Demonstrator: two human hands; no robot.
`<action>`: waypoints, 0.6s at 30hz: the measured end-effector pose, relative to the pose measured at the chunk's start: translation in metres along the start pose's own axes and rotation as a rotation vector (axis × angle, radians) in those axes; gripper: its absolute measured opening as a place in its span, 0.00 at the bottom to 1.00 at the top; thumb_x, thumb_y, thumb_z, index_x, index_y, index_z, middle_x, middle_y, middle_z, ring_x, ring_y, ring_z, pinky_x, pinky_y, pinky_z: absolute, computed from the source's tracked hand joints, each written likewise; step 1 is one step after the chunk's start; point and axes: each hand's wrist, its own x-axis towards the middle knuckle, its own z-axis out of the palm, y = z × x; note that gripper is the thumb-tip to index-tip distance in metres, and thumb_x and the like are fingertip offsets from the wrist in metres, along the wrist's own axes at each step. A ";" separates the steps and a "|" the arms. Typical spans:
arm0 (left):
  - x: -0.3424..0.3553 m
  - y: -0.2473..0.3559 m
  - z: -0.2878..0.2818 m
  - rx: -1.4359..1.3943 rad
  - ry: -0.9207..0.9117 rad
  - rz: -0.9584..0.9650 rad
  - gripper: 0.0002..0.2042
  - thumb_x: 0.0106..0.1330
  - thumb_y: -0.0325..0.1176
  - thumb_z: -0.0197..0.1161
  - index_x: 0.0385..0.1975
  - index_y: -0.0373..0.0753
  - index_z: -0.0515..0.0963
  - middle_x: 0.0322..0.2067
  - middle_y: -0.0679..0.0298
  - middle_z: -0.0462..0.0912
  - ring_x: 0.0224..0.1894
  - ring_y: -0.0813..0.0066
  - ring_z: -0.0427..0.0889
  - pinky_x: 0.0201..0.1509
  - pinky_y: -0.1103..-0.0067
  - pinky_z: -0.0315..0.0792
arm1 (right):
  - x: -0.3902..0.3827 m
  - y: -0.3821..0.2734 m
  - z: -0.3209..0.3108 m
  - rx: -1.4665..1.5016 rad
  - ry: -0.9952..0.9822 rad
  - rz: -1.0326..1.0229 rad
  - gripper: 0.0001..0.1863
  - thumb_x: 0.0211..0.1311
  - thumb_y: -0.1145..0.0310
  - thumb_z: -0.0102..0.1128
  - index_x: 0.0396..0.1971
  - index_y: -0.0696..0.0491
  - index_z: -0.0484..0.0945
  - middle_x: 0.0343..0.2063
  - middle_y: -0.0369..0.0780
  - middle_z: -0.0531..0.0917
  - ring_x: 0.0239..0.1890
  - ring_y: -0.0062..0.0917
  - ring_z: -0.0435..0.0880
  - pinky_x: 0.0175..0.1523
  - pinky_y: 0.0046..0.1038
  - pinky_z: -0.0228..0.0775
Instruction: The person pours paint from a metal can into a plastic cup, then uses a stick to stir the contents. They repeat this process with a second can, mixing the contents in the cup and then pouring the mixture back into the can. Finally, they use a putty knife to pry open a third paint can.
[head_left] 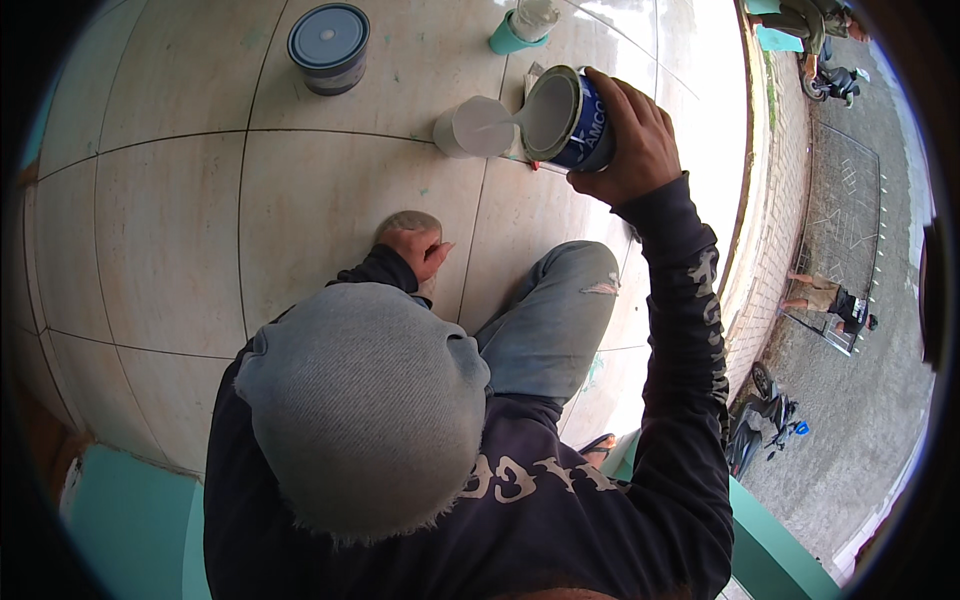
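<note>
My right hand [640,135] grips a blue metal can [590,125] from its outer side and holds it tipped to the left. A thin pale stream runs from its rim into a translucent white plastic cup [460,130] on the tiles. Pale liquid coats the can's inside. My left hand [415,252] is closed in a loose fist, low between my knees, with nothing showing in its fingers. It rests against a rounded grey-brown thing [408,220], possibly footwear; my hand partly covers it.
A lidded metal can [328,50] stands at the far left. Beyond the cup is a teal cup [517,35] with a pale, crumpled-looking thing in its mouth. My denim-covered knee [360,410] fills the near middle. Outside at right are people and motorbikes [757,430].
</note>
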 end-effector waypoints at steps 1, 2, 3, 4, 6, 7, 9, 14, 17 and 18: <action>0.000 -0.001 0.000 0.004 0.001 -0.003 0.16 0.62 0.42 0.64 0.17 0.41 0.73 0.15 0.57 0.76 0.18 0.57 0.77 0.23 0.67 0.69 | 0.001 0.000 0.000 0.002 0.000 -0.003 0.55 0.23 0.66 0.77 0.64 0.44 0.64 0.55 0.43 0.75 0.58 0.42 0.73 0.64 0.42 0.61; -0.001 -0.001 0.000 0.002 0.003 -0.007 0.16 0.62 0.42 0.64 0.17 0.41 0.73 0.15 0.57 0.76 0.18 0.57 0.77 0.23 0.68 0.69 | 0.002 0.000 0.000 0.004 0.001 -0.006 0.55 0.23 0.66 0.77 0.64 0.44 0.64 0.55 0.43 0.75 0.58 0.42 0.73 0.64 0.42 0.61; -0.001 -0.002 0.000 0.000 0.005 -0.011 0.16 0.62 0.42 0.64 0.17 0.41 0.73 0.15 0.58 0.76 0.18 0.58 0.77 0.23 0.68 0.69 | 0.003 0.000 0.000 0.009 0.004 -0.012 0.55 0.23 0.66 0.77 0.64 0.44 0.64 0.55 0.43 0.75 0.58 0.42 0.73 0.64 0.42 0.61; -0.001 -0.001 0.001 -0.006 0.004 -0.011 0.16 0.62 0.42 0.64 0.17 0.41 0.73 0.15 0.58 0.76 0.18 0.58 0.77 0.23 0.68 0.70 | 0.002 0.000 0.000 0.011 0.007 -0.013 0.55 0.23 0.66 0.77 0.64 0.44 0.64 0.55 0.43 0.75 0.58 0.42 0.73 0.64 0.42 0.61; -0.002 -0.001 0.001 -0.004 -0.004 -0.011 0.16 0.62 0.42 0.65 0.17 0.41 0.73 0.15 0.58 0.76 0.18 0.58 0.78 0.23 0.68 0.70 | 0.001 0.000 -0.001 0.010 0.008 -0.013 0.55 0.23 0.66 0.77 0.64 0.44 0.64 0.55 0.43 0.75 0.58 0.41 0.73 0.64 0.42 0.61; -0.002 -0.001 0.001 -0.002 -0.008 -0.013 0.16 0.62 0.42 0.65 0.17 0.41 0.73 0.15 0.58 0.76 0.18 0.58 0.78 0.23 0.68 0.70 | 0.001 -0.001 -0.002 0.010 0.008 -0.012 0.55 0.23 0.66 0.77 0.64 0.44 0.64 0.55 0.43 0.75 0.58 0.41 0.73 0.64 0.42 0.62; -0.001 0.000 0.001 0.006 -0.006 -0.010 0.16 0.62 0.42 0.65 0.17 0.41 0.73 0.15 0.58 0.76 0.18 0.58 0.78 0.23 0.68 0.70 | 0.001 -0.001 -0.002 0.009 0.007 -0.012 0.55 0.23 0.66 0.77 0.64 0.44 0.64 0.56 0.43 0.75 0.58 0.41 0.73 0.64 0.42 0.62; 0.000 0.002 0.000 0.004 0.006 -0.012 0.16 0.62 0.43 0.65 0.17 0.41 0.72 0.15 0.58 0.76 0.18 0.58 0.78 0.22 0.68 0.69 | 0.002 0.000 -0.003 0.015 0.004 -0.015 0.55 0.23 0.66 0.77 0.64 0.44 0.64 0.55 0.43 0.75 0.58 0.41 0.73 0.64 0.42 0.61; -0.002 0.001 0.002 0.005 0.012 -0.010 0.16 0.62 0.42 0.65 0.17 0.41 0.72 0.15 0.58 0.76 0.18 0.59 0.78 0.22 0.68 0.69 | 0.001 0.000 -0.001 0.008 0.008 -0.015 0.55 0.23 0.66 0.77 0.64 0.44 0.64 0.55 0.43 0.75 0.58 0.41 0.73 0.65 0.42 0.61; -0.003 0.000 0.003 0.006 0.014 -0.007 0.16 0.62 0.42 0.65 0.17 0.42 0.72 0.15 0.58 0.76 0.18 0.59 0.78 0.22 0.68 0.69 | 0.000 0.000 -0.001 0.003 0.007 -0.015 0.55 0.23 0.66 0.77 0.64 0.44 0.64 0.55 0.43 0.75 0.58 0.41 0.73 0.65 0.42 0.61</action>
